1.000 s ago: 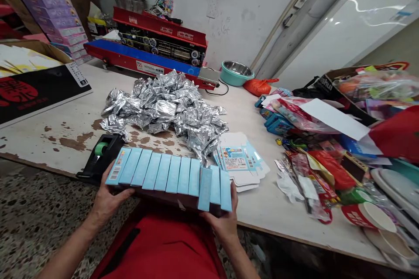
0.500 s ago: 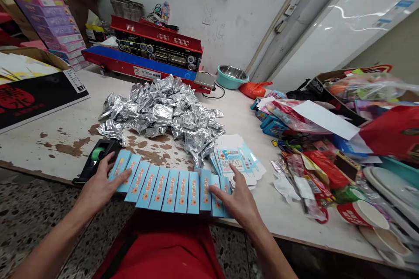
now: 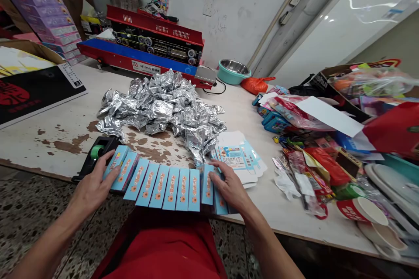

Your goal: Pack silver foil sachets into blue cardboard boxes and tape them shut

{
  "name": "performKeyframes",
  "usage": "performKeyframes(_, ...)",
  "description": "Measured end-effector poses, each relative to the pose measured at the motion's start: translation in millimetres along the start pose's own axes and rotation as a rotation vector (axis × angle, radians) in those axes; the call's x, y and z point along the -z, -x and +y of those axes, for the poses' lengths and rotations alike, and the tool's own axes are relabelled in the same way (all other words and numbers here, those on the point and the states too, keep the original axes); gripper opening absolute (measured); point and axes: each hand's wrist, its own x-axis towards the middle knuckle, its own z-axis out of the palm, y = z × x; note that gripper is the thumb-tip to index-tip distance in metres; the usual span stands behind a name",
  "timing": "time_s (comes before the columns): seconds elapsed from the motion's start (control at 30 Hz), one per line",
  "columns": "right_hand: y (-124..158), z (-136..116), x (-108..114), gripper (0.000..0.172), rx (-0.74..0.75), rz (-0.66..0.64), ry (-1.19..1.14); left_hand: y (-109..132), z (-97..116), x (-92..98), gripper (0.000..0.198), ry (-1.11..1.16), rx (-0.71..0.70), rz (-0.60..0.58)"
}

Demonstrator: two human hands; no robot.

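Note:
A row of narrow light-blue boxes [image 3: 159,186] with orange lettering stands along the table's front edge. My left hand [image 3: 96,183] rests at the row's left end, its thumb and fingers around the leftmost boxes [image 3: 117,160]. At the right end my right hand [image 3: 231,185] has its thumb and fingers on a box [image 3: 207,183] that stands slightly out of line; its fingers partly hide the boxes beside it. Flattened blue-and-white cartons [image 3: 234,152] lie just beyond my right hand. A black tape dispenser [image 3: 94,154] with green tape touches the left end.
Silver foil packets [image 3: 163,107] are heaped mid-table, before a red sealing machine [image 3: 147,52] with a blue belt. A teal bowl [image 3: 232,72] and an orange bag [image 3: 255,84] stand behind. Bags and cups clutter the right; a black-sided box [image 3: 39,91] is at left.
My right hand has moved inward over the right-end boxes, and its box is raised slightly. The two leftmost boxes have shifted left with my left hand, opening a gap in the row.

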Motion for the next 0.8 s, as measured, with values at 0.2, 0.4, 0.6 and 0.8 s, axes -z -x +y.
performKeyframes(0.2,2,-6,-4,0.044,0.077,-0.013,0.085,26,10,3.9,0.061,-0.273,-0.001,-0.046)
performKeyframes(0.4,10,-20,-15,0.023,0.128,-0.068,0.219,34,22,-11.6,0.067,-0.218,-0.002,0.015)
performKeyframes(0.6,8,-11,-13,0.037,0.025,0.043,0.069,25,19,-8.9,0.082,-0.194,0.009,-0.022)
performKeyframes(0.8,35,6,-1,0.084,-0.261,0.016,-0.216,-4,11,-0.9,0.080,-0.059,0.014,-0.136)
